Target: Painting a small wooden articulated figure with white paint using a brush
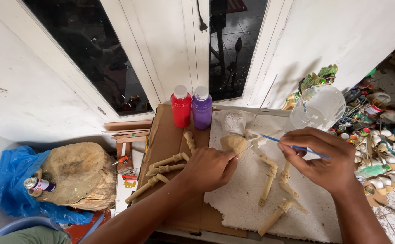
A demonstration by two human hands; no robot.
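a view from above of two bare hands painting a small carved wooden puppet head over a sheet of white foam (251,190) that lies on brown cardboard (165,135).

the left hand (208,168) is closed around a thin stick that runs up into the puppet head (233,142), a tan, rounded piece held just above the foam, near the middle of the scene. the right hand (326,158) pinches a slim blue-handled paintbrush (292,147) between thumb and fingers, its tip pointing left at the head's right side; whether the bristles touch cannot be told.

the head looks light, hard and stiff, probably with fine carved detail that could chip, and any wet paint would smear, so the stick is the sensible place to hold it. the brush is light and thin, best pinched around mid-handle as here.

on the foam to the right lie jointed wooden puppet arms (269,178), with more (163,169) on the cardboard to the left. a red bottle (180,108) and a purple bottle (202,108) stand at the far edge, touching or nearly so. a clear plastic cup (319,108) sits far right, with a clutter of small paint pots (364,135) beyond. a wooden stump (77,174) and a spray can (38,184) are at the left.
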